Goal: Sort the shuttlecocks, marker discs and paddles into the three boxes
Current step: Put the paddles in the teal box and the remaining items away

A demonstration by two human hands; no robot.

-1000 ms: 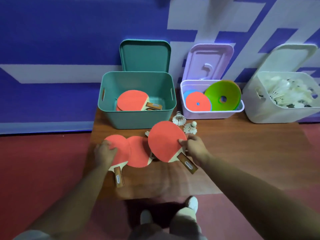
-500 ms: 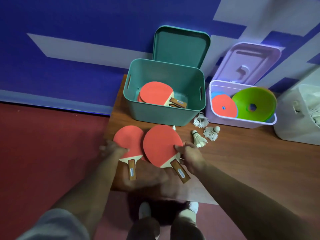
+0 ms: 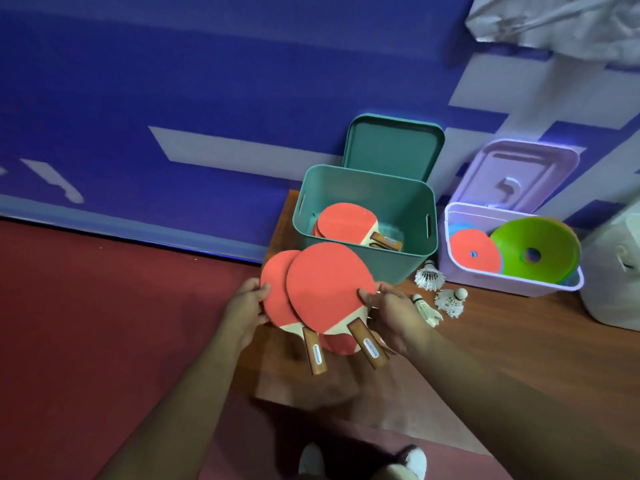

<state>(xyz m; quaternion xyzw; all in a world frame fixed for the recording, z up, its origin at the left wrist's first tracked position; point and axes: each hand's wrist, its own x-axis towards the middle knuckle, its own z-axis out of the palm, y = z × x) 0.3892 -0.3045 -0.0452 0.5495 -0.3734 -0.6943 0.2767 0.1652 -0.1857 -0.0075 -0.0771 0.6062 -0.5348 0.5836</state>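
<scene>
My left hand (image 3: 247, 308) grips one red paddle (image 3: 275, 294) by its left edge. My right hand (image 3: 393, 315) grips a second red paddle (image 3: 329, 287) by its right edge, overlapping the first. Both are lifted above the wooden table (image 3: 519, 341), in front of the green box (image 3: 363, 188). A third red paddle (image 3: 341, 342) lies on the table under them. More paddles (image 3: 346, 221) lie inside the green box. Three shuttlecocks (image 3: 429, 275) lie on the table right of my right hand. The lilac box (image 3: 502, 282) holds red, blue and green marker discs (image 3: 535, 249).
A white box (image 3: 613, 271) stands at the far right edge, cut off by the frame. The green lid (image 3: 393, 145) and lilac lid (image 3: 523, 174) lean against the blue and white wall. Red floor lies left of the table. My feet show below.
Both hands have lifted their paddles off the table and brought them together so they overlap. The view has swung left, pushing the boxes to the right.
</scene>
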